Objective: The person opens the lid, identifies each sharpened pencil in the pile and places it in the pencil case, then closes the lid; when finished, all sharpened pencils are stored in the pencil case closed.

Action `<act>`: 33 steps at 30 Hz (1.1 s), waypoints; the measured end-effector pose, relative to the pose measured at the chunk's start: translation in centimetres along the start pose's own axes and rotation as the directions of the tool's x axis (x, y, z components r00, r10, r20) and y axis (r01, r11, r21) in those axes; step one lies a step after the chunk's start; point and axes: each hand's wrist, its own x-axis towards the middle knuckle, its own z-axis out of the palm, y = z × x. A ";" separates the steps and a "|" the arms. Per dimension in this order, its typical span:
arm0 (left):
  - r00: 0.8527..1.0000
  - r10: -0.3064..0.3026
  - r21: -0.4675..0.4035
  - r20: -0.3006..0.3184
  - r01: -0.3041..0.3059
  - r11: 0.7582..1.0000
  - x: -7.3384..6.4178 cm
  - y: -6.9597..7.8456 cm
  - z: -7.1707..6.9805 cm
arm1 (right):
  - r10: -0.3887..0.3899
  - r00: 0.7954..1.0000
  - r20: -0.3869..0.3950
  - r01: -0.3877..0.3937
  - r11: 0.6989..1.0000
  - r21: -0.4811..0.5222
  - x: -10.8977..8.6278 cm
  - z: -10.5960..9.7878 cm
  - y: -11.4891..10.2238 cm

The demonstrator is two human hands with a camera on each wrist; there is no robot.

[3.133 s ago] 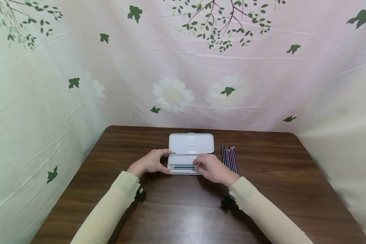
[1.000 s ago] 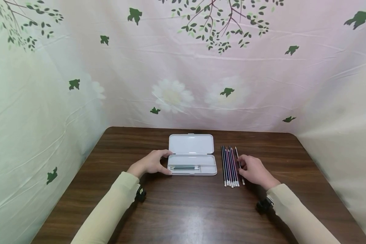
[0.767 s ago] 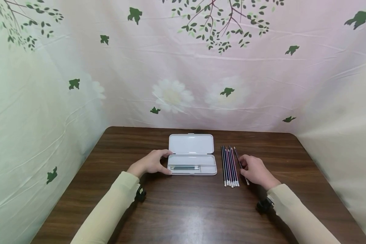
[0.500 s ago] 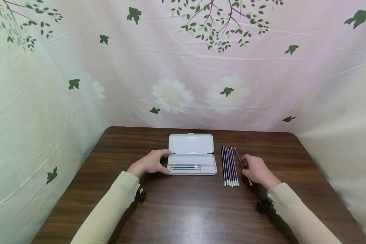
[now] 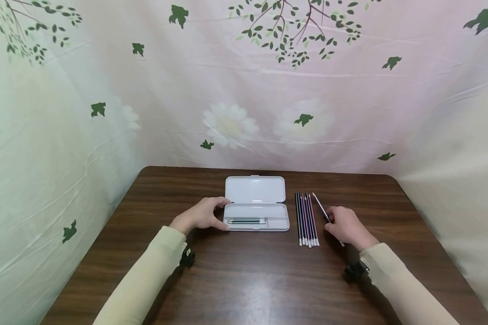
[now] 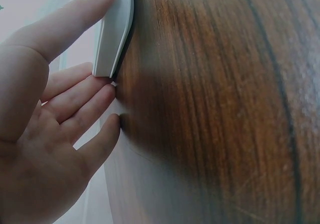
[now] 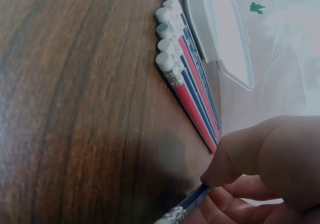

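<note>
A white pencil case (image 5: 276, 225) lies unfolded on the table, lid toward the wall. Several green pencils (image 5: 246, 221) rest in its front compartment. My left hand (image 5: 201, 214) holds the case's left end, thumb at the near corner and fingers at the far side; the left wrist view shows the thumb on its edge. My right hand (image 5: 347, 225) pinches a dark blue pencil (image 7: 195, 198) between thumb and fingers. This pencil slants on the table, its tip pointing away and its eraser end toward me. Part of its shaft is hidden by the hand.
Several blue and pink pencils (image 5: 307, 221) with white erasers lie side by side between the case and my right hand. The brown wooden table (image 5: 236, 280) ends against a patterned cloth (image 5: 154, 122) at the back.
My right hand has gone from the case's compartment to the pencils' right. It has drawn one pencil away from the row and turned it more aslant. The left hand stays put.
</note>
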 end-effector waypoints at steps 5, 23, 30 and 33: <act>1.000 0.003 -0.001 0.002 -0.003 1.000 0.1 0.0 -0.1 | -0.012 1.000 -0.017 0.013 1.000 0.026 -0.1 -0.3 -0.2; 1.000 -0.012 0.001 -0.002 0.012 1.000 -0.1 0.1 0.0 | -0.162 0.976 -0.143 0.164 0.986 0.008 0.0 -0.3 -1.5; 1.000 -0.008 0.003 -0.004 0.008 1.000 0.0 0.0 0.0 | -0.232 0.959 -0.162 0.236 0.972 0.007 0.4 -0.2 -2.1; 1.000 -0.009 0.003 -0.004 0.010 1.000 0.1 -0.1 0.0 | -0.273 0.947 -0.167 0.276 0.961 -0.006 0.7 0.1 -2.4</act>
